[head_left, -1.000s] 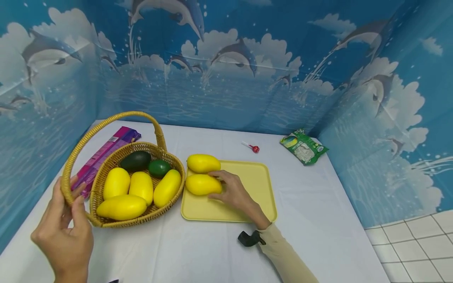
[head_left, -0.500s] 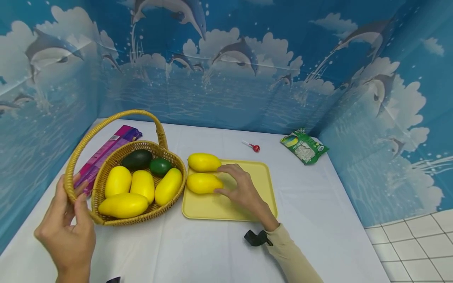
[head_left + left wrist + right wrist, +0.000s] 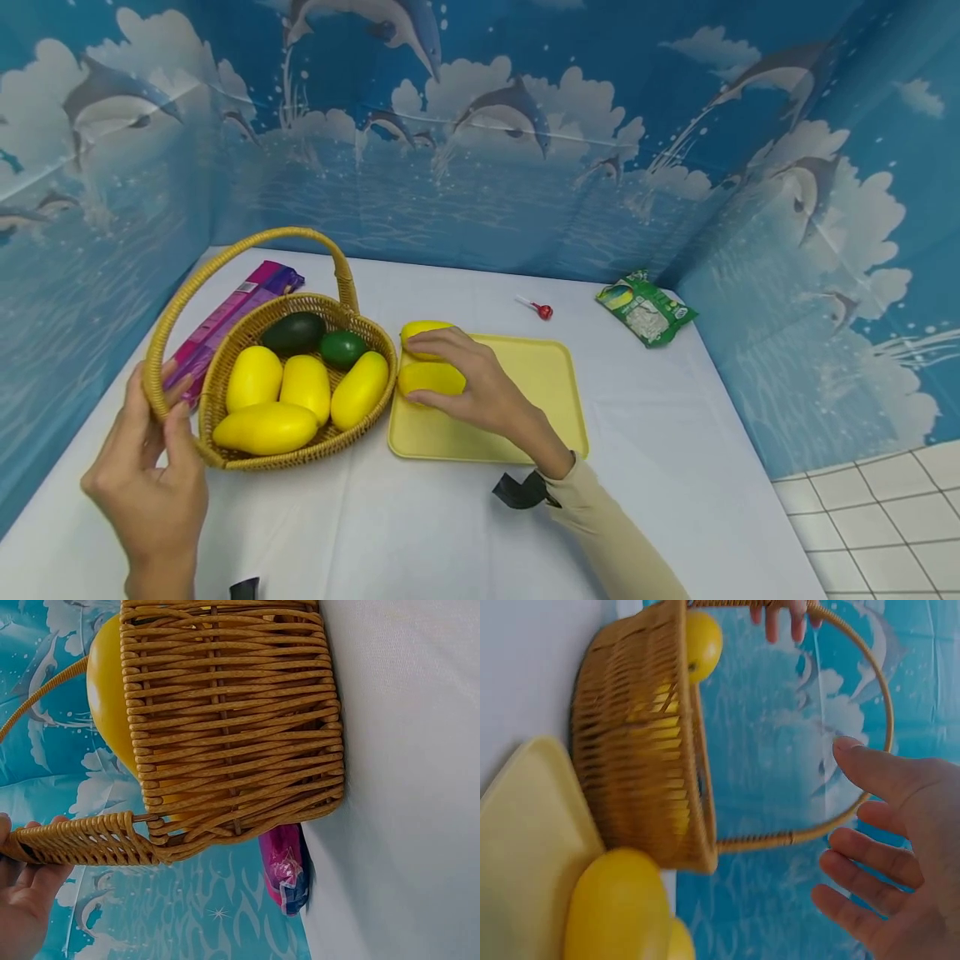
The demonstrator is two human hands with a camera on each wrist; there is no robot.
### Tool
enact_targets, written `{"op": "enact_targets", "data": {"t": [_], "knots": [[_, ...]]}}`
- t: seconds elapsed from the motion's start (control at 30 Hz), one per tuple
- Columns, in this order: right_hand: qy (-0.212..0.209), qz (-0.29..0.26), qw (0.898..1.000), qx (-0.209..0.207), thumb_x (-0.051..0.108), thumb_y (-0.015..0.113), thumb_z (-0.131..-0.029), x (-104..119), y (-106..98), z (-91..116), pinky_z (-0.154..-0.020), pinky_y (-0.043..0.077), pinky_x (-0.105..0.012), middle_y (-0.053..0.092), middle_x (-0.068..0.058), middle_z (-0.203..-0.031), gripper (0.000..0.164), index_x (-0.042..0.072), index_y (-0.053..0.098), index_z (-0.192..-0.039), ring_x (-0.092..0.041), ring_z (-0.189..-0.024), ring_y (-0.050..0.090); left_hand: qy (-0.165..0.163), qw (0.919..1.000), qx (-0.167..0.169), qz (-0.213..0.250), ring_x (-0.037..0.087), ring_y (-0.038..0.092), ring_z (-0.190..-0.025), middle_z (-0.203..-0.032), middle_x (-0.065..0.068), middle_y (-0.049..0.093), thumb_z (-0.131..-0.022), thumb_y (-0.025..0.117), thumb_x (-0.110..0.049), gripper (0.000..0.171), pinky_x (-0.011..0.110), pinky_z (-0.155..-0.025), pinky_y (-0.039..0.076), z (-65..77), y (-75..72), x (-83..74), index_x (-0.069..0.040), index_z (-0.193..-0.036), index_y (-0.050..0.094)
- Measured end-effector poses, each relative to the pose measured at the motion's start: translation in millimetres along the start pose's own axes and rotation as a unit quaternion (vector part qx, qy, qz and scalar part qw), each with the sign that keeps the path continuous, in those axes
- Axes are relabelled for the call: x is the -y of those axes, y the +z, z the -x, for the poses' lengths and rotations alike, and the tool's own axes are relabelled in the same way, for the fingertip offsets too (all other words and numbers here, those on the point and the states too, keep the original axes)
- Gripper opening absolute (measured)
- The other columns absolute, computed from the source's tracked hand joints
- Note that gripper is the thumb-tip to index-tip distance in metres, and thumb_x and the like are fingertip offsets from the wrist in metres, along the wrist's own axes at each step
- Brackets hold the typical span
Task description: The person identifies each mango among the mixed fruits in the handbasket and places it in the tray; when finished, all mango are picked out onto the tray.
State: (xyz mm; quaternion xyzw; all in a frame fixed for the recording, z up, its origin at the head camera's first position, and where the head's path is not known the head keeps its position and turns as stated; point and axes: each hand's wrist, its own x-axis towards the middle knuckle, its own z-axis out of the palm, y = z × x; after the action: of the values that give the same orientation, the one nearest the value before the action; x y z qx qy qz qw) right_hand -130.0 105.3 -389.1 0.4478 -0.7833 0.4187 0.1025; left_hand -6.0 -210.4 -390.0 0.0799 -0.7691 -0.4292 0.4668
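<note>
My left hand (image 3: 153,475) grips the handle of a wicker basket (image 3: 307,457) on its left side, with the thumb in front. Inside the basket lie several yellow mangoes (image 3: 265,428) and two dark green, avocado-like fruits (image 3: 292,334). A yellow tray (image 3: 487,446) stands to the right of the basket. Two more mangoes sit on its left part, the nearer mango (image 3: 429,380) in front of the farther mango (image 3: 423,327). Above them hovers my right hand (image 3: 480,379), partly covering both. In the right wrist view its fingers are spread and hold nothing.
A pink and purple packet (image 3: 225,317) lies behind the basket on the left. At the back are a red lollipop (image 3: 543,311) and, farther right, a green packet (image 3: 647,310). Patterned blue cloth (image 3: 480,208) walls off the table's back and sides.
My right hand first drew back to the right from the two mangoes on the tray, then moved left over them. My left hand keeps its grip on the basket handle.
</note>
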Motion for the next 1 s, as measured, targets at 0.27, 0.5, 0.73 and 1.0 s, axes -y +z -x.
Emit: {"op": "enact_targets", "data": {"t": [0.27, 0.5, 0.73, 1.0], "knots": [[-0.037, -0.009, 0.996, 0.082, 0.02, 0.089, -0.092, 24.3, 25.1, -35.9, -0.121, 0.045, -0.026, 0.067, -0.012, -0.144, 0.058, 0.004, 0.066, -0.143, -0.021, -0.138, 0.06, 0.001, 0.9994, 0.026, -0.022, 0.002, 0.065, -0.13, -0.145, 0.009, 0.069, -0.103, 0.069, 0.0, 0.06, 0.007, -0.093, 0.052, 0.0, -4.8, 13.5, -0.021, -0.157, 0.055], [-0.036, -0.016, 0.988, 0.15, 0.022, 0.087, -0.094, 28.9, 52.1, -60.6, -0.12, 0.044, -0.022, 0.065, -0.01, -0.147, 0.059, 0.004, 0.064, -0.145, -0.02, -0.139, 0.058, 0.006, 0.9999, 0.004, 0.009, 0.004, 0.068, -0.127, -0.14, 0.012, 0.071, -0.099, 0.071, 0.007, 0.062, 0.006, -0.092, 0.052, 0.5, -2.2, 14.9, -0.02, -0.153, 0.06], [-0.014, -0.012, 0.97, 0.243, 0.028, 0.083, -0.098, 31.1, 74.9, -77.7, -0.125, 0.036, -0.02, 0.061, -0.01, -0.154, 0.062, 0.005, 0.06, -0.151, -0.019, -0.148, 0.051, 0.005, 0.9999, 0.014, -0.005, 0.005, 0.066, -0.129, -0.144, 0.009, 0.069, -0.1, 0.072, 0.005, 0.063, 0.007, -0.092, 0.052, 0.2, -3.4, 15.5, -0.021, -0.155, 0.058], [-0.013, 0.012, 0.957, 0.291, 0.031, 0.082, -0.098, 32.7, 103.7, -86.3, -0.125, 0.029, -0.013, 0.06, -0.007, -0.155, 0.065, 0.005, 0.058, -0.153, -0.015, -0.149, 0.049, 0.005, 1.0, 0.005, 0.003, 0.006, 0.067, -0.128, -0.143, 0.01, 0.07, -0.099, 0.073, 0.007, 0.063, 0.006, -0.091, 0.052, 0.7, -2.9, 16.1, -0.021, -0.154, 0.06]]}}
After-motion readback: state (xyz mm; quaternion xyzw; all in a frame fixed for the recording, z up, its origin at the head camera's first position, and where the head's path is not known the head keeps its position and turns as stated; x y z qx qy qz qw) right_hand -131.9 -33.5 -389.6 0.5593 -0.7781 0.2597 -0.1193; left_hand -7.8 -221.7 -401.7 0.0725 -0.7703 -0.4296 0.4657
